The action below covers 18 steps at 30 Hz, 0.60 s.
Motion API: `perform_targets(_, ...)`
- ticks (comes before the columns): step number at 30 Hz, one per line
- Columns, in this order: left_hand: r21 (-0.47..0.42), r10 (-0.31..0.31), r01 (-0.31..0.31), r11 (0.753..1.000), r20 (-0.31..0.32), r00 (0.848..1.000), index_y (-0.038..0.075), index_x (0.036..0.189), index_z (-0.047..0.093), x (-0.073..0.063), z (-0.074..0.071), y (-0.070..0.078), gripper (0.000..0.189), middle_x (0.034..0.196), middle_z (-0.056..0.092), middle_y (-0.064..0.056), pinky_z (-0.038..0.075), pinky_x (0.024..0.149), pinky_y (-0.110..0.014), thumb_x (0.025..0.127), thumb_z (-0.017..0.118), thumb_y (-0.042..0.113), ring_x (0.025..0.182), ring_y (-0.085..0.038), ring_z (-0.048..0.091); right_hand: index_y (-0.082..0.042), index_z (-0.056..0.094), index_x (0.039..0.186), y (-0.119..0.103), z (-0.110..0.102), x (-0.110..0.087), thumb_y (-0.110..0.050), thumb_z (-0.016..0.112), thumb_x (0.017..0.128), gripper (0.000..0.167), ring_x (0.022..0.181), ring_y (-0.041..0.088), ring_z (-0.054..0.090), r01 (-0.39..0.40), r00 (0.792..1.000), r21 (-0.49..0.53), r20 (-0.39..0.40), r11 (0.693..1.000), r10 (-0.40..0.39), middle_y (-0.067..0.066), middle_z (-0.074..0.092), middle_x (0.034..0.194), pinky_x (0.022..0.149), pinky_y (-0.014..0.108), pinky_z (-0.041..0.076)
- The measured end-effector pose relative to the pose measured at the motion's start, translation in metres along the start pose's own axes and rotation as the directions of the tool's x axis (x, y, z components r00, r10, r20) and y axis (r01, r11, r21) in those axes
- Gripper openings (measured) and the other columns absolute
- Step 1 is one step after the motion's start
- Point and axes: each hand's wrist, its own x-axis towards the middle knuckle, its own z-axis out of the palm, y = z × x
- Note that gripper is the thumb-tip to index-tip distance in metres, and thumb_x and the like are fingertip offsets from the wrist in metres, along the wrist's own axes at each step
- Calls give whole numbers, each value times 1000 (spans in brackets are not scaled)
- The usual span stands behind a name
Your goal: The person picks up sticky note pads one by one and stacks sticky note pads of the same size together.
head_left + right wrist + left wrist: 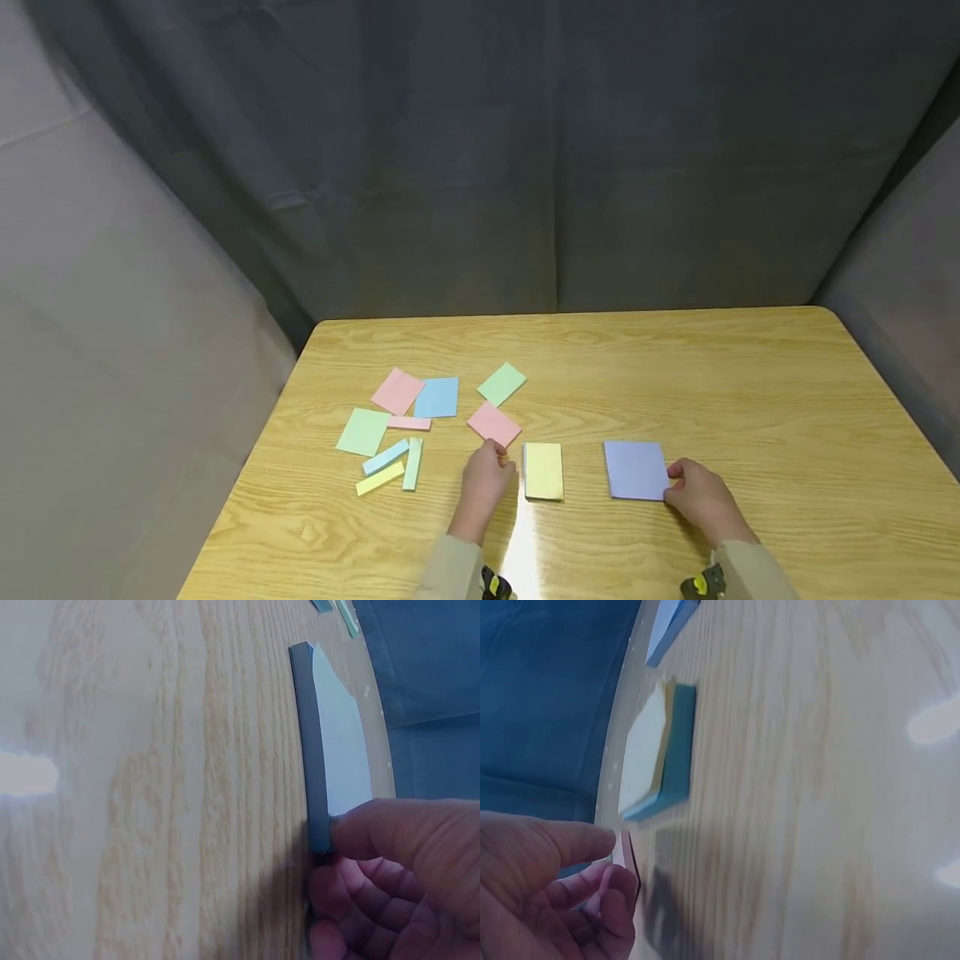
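My right hand (703,498) pinches the right edge of the purple pad (636,470) on the table (757,392); a dragging thumb could peel its top sheet. My left hand (486,482), thumb and fingertips apart, is empty near a pink pad (495,422).

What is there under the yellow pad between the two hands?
A teal layer shows below the yellow pad, resting on the table. The layer's top is covered, and the table surface directly beneath cannot be seen.
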Motion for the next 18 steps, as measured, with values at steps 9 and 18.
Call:
perform_targets(9, -19, -64, 64, 998, -13, 998, 1, 85, 55, 8, -13, -17, 7, 65, 52, -2, 37, 45, -27, 80, 58, 5, 51, -13, 45, 12, 49, 98, 0, 1, 1, 0, 57, 74, 27, 67, 22, 46, -6, 1000, 4, 2, 1000, 6, 9, 50, 75, 61, 36, 40)
perform_targets(18, 7, -129, 130, 991, -78, 989, 1, 85, 55, 13, -25, -35, 7, 62, 48, -1, 34, 44, -27, 81, 57, 6, 49, -14, 42, 11, 49, 97, 2, 2, 2, 1, 58, 73, 27, 67, 22, 46, -19, 1000, 0, -9, 1000, 19, 9, 50, 74, 60, 36, 40)
